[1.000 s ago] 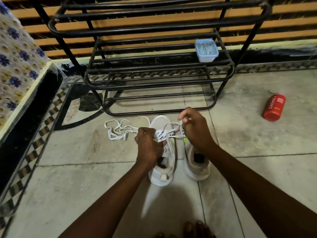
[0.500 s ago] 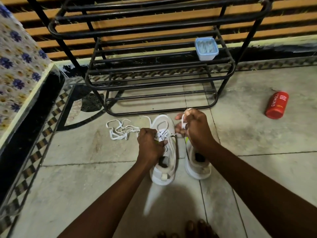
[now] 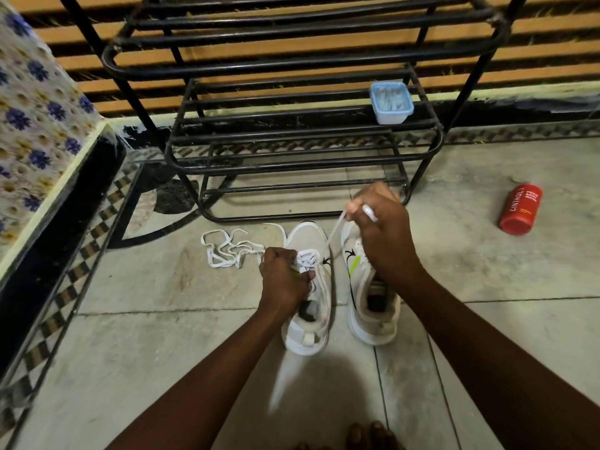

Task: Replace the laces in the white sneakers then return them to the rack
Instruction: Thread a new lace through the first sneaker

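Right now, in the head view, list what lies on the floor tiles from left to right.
loose lace → left sneaker → right sneaker → red bottle

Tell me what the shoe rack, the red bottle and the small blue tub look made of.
Shoe rack: likely painted black metal tubing, with glossy bent rails. Red bottle: probably plastic, with a smooth printed surface. Small blue tub: translucent plastic, contents showing through.
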The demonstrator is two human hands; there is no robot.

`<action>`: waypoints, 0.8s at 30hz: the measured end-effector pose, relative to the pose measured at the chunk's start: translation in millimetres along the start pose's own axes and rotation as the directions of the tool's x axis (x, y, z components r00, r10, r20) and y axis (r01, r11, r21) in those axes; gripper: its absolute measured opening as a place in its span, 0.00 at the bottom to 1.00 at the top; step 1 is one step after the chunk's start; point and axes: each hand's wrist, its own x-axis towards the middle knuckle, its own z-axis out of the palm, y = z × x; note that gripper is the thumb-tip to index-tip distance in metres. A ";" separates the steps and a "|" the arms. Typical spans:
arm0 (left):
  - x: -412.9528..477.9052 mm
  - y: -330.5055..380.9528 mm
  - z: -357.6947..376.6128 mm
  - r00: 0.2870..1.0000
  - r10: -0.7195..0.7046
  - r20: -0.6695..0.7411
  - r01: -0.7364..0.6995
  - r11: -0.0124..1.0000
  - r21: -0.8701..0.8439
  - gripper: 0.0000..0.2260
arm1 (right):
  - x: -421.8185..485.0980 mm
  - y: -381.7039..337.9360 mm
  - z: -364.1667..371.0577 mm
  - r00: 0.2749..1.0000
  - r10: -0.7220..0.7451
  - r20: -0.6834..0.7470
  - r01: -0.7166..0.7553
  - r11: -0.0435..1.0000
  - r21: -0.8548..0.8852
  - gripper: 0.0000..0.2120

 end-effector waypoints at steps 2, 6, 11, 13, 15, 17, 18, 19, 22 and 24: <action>0.0 -0.5 0.2 1.000 0.005 0.001 -0.005 1.000 0.006 0.24 | -1.4 -6.9 2.1 0.933 0.340 0.120 -0.352 0.786 0.509 0.14; 0.4 0.3 -0.2 1.000 0.000 0.000 0.000 1.000 0.001 0.25 | -5.2 7.8 -9.0 0.962 0.093 0.257 -0.046 0.982 -0.186 0.08; 1.1 0.9 1.5 1.000 -0.016 -0.004 0.016 1.000 0.008 0.25 | -14.1 16.6 -4.4 0.738 0.214 0.639 0.317 0.726 -0.610 0.09; 1.8 -0.1 2.5 1.000 -0.016 -0.005 0.016 1.000 0.005 0.25 | -12.7 11.2 -4.1 0.731 0.176 0.659 0.411 0.658 -0.631 0.03; 2.5 -1.5 2.7 1.000 -0.016 -0.002 0.016 1.000 -0.006 0.25 | -8.0 7.3 -7.6 0.767 0.114 0.631 0.384 0.707 -0.595 0.06; 3.5 -3.1 3.0 1.000 -0.017 -0.006 0.017 1.000 -0.024 0.25 | -6.1 1.3 -7.7 0.781 0.066 0.621 0.370 0.752 -0.546 0.07; 3.6 -3.8 3.2 1.000 -0.014 -0.011 0.014 1.000 -0.028 0.24 | -6.2 -0.9 -6.7 0.778 0.068 0.625 0.375 0.747 -0.549 0.06; 3.3 -3.8 3.5 1.000 -0.007 -0.015 0.007 1.000 -0.028 0.23 | -6.0 -2.4 -5.7 0.777 0.078 0.624 0.376 0.738 -0.560 0.05; 4.5 -4.3 3.8 1.000 -0.006 -0.004 0.006 0.998 -0.061 0.21 | -7.2 -4.3 -4.9 0.800 0.051 0.597 0.356 0.761 -0.542 0.12; 5.8 -2.6 0.3 0.999 -0.033 0.006 0.033 0.992 -0.120 0.19 | -9.8 -5.4 -6.2 0.853 -0.017 0.522 0.341 0.774 -0.533 0.15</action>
